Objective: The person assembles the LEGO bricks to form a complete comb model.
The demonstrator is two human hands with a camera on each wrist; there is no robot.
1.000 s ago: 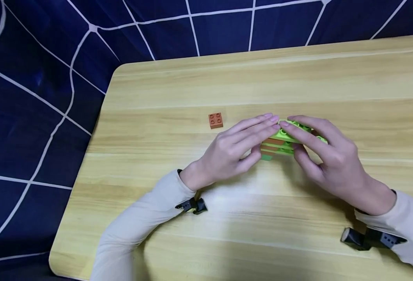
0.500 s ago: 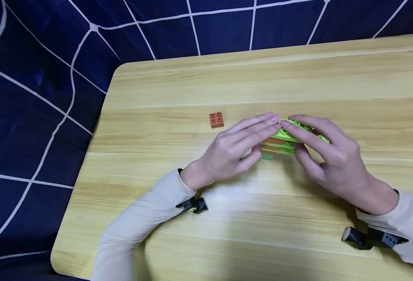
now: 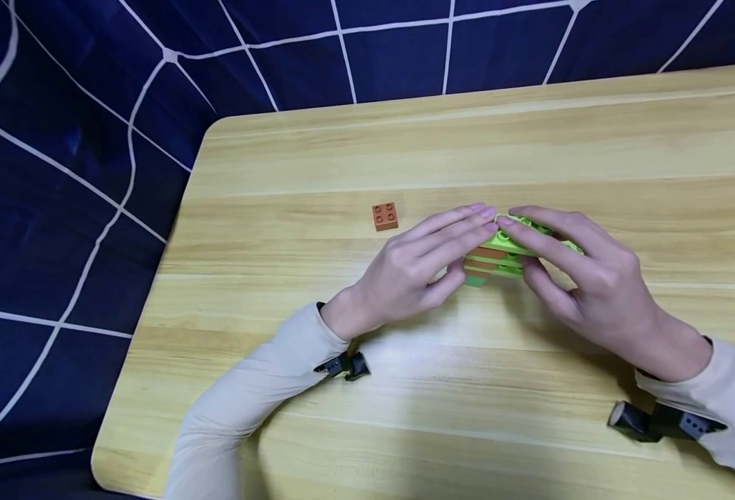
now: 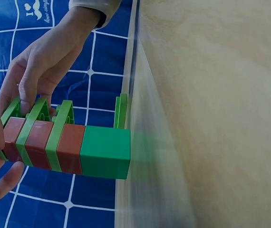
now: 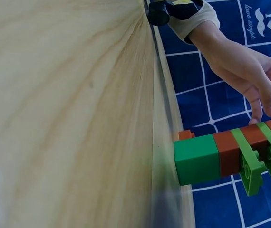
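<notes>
A toy brick tower (image 3: 488,253) stands upright on the table, with brown bricks (image 4: 71,148) alternating with lime-green studded plates (image 5: 248,161) above a dark green block (image 4: 105,152). My left hand (image 3: 404,271) has its fingers across the tower's top and its thumb against the near side. From the right, my right hand (image 3: 598,292) pinches the top plate, index and middle fingers above, thumb below. Both hands cover parts of the upper bricks.
A loose brown four-stud brick (image 3: 384,217) lies left of the tower on the wooden table (image 3: 317,160). In the left wrist view, another lime-green piece (image 4: 120,111) shows low beside the tower. Dark blue cloth (image 3: 392,59) with white lines hangs behind and left.
</notes>
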